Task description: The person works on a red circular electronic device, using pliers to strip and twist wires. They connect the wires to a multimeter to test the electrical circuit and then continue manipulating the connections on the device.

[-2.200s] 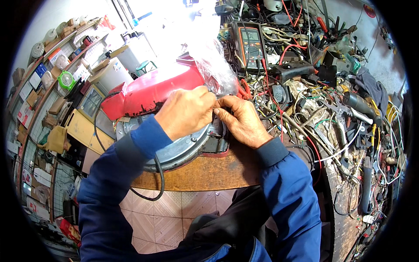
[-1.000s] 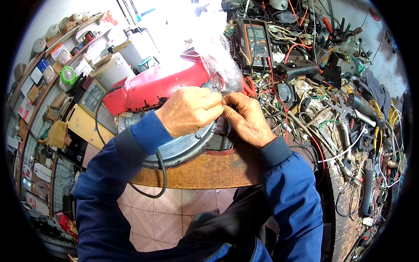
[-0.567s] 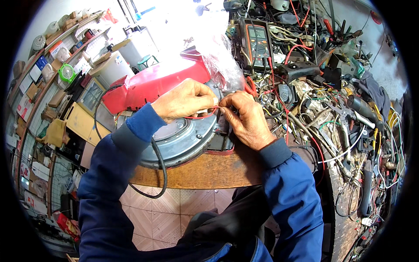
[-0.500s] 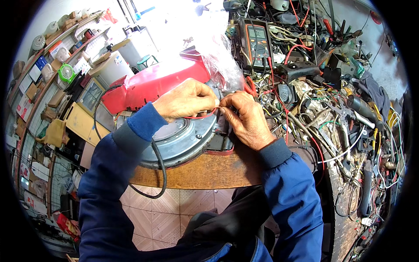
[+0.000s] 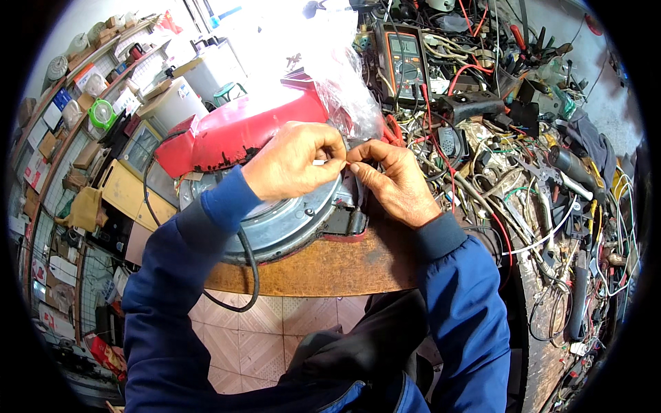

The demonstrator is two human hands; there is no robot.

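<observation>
Left hand (image 5: 292,165) now higher above motor (image 5: 289,220)

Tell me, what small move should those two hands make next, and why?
Probably draw the small pale piece the rest of the way across: the left hand and right hand pinch it fingertip to fingertip just above the round grey metal housing, so it looks mid-handover.
</observation>
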